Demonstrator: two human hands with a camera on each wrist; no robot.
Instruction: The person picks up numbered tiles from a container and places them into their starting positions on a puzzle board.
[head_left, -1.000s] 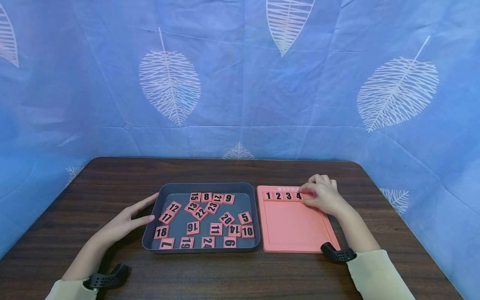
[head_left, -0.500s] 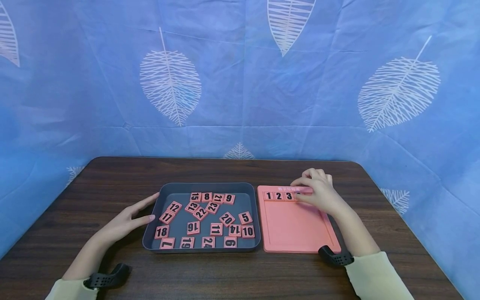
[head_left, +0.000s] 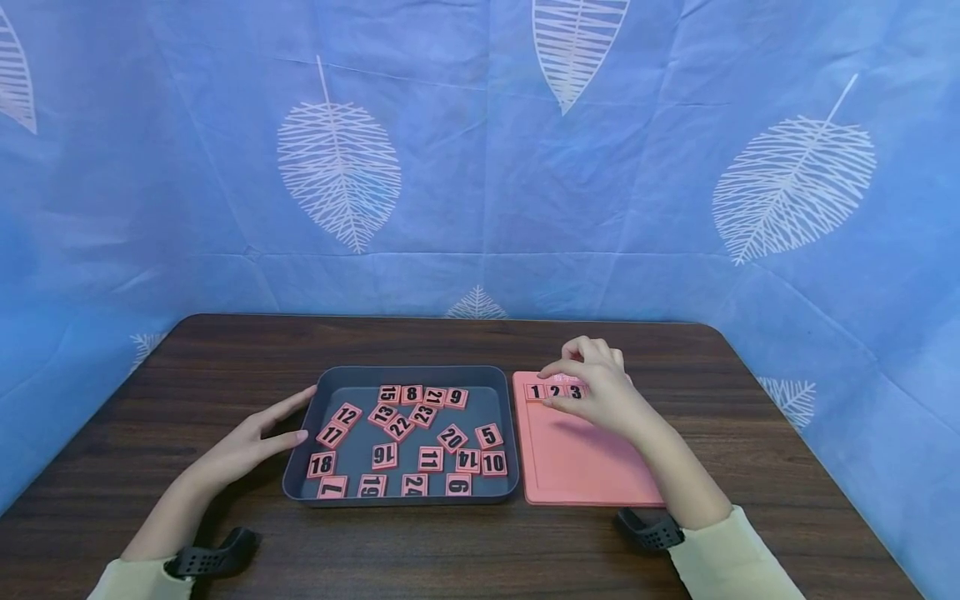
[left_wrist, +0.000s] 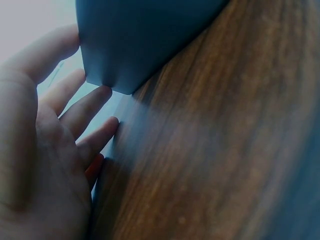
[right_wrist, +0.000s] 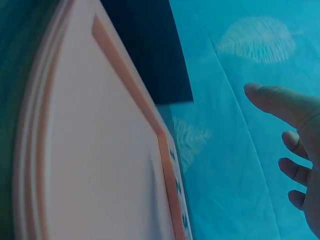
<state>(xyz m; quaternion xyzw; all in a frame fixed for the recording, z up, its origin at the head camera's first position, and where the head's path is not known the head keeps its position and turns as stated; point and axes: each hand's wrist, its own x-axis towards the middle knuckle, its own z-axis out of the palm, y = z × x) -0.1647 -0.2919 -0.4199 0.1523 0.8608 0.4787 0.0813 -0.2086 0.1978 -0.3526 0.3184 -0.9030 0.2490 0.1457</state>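
My left hand (head_left: 240,446) rests against the left wall of a dark grey tray (head_left: 397,502), thumb on the rim and fingers extended. In the left wrist view the fingertips touch the outside of the tray (left_wrist: 140,40). Numbered pink tiles lie scattered in the tray, among them the 5 tile (head_left: 489,435) and the 20 tile (head_left: 452,438). My right hand (head_left: 600,392) hovers over the top of a pink board (head_left: 577,458), thumb and fingers apart, holding nothing. Below it the 1 tile (head_left: 535,392), 2 tile and 3 tile stand in a row; the hand hides the space to their right.
A dark wooden table (head_left: 420,554) bears the tray and the board, side by side with a narrow gap. A blue cloth (head_left: 480,183) with white leaf prints hangs behind the table. Each wrist wears a black band, such as the right band (head_left: 648,531).
My right hand has let go of the 4 tile on the board's top row and moved left, across the row toward the tray. The left hand and the tray stay in place.
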